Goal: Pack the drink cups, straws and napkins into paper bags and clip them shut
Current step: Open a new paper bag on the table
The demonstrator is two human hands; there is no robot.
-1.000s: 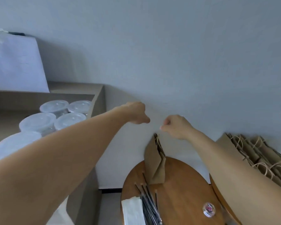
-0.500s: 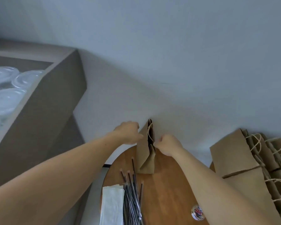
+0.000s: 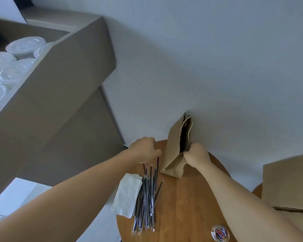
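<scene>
Paper bag: the paper bag (image 3: 173,154) stands upright at the far edge of the round table (image 3: 182,215), centre of the frame. Its mouth is a narrow dark slit, and it is close to the wall; whether it touches cannot be told.
Right hand: the right hand (image 3: 198,155) has its fingers curled and pinches the bag's near rim.
Left hand: the left hand (image 3: 143,149) is just left of the bag, over the far tips of the straws. Its fingers bend downward with the tips hidden, so I cannot tell if they grip anything.
Straws: the black straws (image 3: 147,198) lie loosely fanned on the table's left side, with one lying apart to the right.
Napkins: the white napkins (image 3: 128,194) overhang the table's left edge, partly under the straws.
Open room: a strip of bare wood shows between the straws and the right forearm.
Clips: a small clear tub of coloured clips (image 3: 219,233) sits low in the frame, close beside the right forearm.
Cups: the clear lidded cups (image 3: 16,56) are in the grey cabinet (image 3: 68,75), upper left, cut off by the frame.
Spare bags: the flat brown bags (image 3: 290,184) are at the right edge, cut off.
Hidden: the inside of the bag is dark.
</scene>
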